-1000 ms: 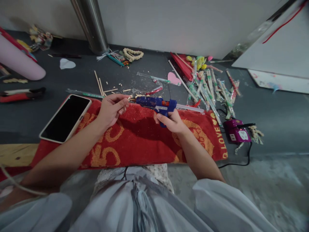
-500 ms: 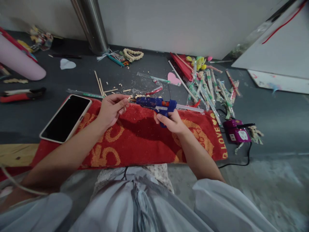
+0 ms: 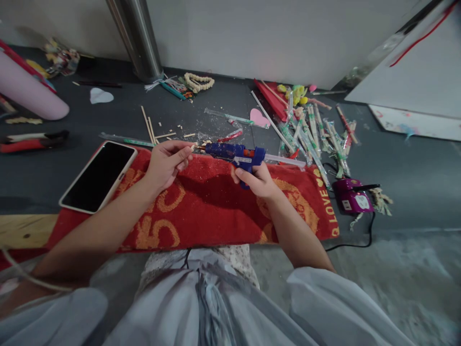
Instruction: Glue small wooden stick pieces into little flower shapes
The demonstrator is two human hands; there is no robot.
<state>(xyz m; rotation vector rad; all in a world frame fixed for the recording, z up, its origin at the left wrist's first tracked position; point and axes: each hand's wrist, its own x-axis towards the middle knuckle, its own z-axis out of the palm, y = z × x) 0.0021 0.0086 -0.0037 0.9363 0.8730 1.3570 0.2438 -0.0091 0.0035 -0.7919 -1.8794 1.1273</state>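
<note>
My right hand [image 3: 255, 179] is wrapped round the grip of a blue hot glue gun [image 3: 225, 151], with a pale glue stick [image 3: 284, 159] jutting from its back end. The nozzle points left, towards my left hand [image 3: 169, 162]. My left thumb and fingers are pinched together at the nozzle tip on a small pale piece [image 3: 192, 147], too small to name. Both hands are above a red towel [image 3: 212, 211] with orange lettering. Small pale bits lie behind the gun, partly hidden by it.
A phone [image 3: 99, 177] rests on the towel's left side. Thin wooden sticks [image 3: 148, 126], wrapped sticks [image 3: 317, 129] and a pink paper heart [image 3: 259, 117] lie behind. At right is a purple box with a cord [image 3: 351, 196]; pliers [image 3: 34, 141] are at far left. A metal post [image 3: 139, 41] stands behind.
The glue gun has shifted slightly to the right with my right hand, leaving more of its nozzle visible. My left hand stays pinched in the same place.
</note>
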